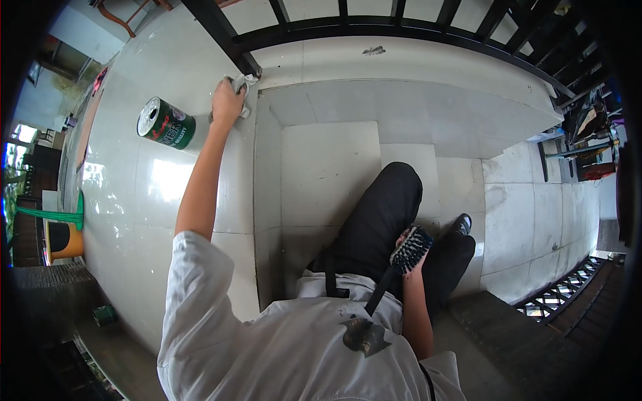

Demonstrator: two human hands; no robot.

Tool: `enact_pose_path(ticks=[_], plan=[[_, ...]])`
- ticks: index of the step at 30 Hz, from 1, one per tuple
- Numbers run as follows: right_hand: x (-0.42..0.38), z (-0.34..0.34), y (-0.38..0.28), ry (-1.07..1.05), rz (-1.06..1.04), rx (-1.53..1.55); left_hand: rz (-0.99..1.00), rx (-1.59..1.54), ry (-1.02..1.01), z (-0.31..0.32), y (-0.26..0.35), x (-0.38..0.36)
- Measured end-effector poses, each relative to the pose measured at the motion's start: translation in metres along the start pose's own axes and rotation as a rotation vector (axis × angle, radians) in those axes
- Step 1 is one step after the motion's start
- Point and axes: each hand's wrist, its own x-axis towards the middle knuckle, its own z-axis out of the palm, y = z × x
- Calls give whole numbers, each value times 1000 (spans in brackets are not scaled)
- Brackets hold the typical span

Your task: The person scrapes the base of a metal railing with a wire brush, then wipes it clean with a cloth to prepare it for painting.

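Observation:
My left hand (228,104) is closed around a crumpled pale rag (245,85), stretched out at the foot of the dark railing post (247,61). The rag lies against the light tiles beside the post's base. To the left of this hand stands a green thinner can (172,125) with a small dark opening in its silvery top. Near my knees, my right hand (416,265) is closed on a scrub brush (412,248). Its dark and white bristles face up, its black handle points back toward my body, and it partly hides the fingers.
A dark slatted railing (394,25) runs along the raised tiled ledge (414,100) ahead. Tiled steps (328,154) lie below it. On the left are a green broom (53,214) and a yellow-and-black bin (65,239). Various items crowd a rack (592,140) at right.

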Motion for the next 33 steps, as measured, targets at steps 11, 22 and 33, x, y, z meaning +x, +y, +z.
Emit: enact_pose_path(ticks=[11,22,33], plan=[[-13,-10,-7,-18,-48,57,46,82,-243,11,-41,80],[-4,-9,-8,46,7,22,-45,158,-162,31,-39,94],[7,-12,-5,-94,69,128,111,100,-312,-32,-8,4]])
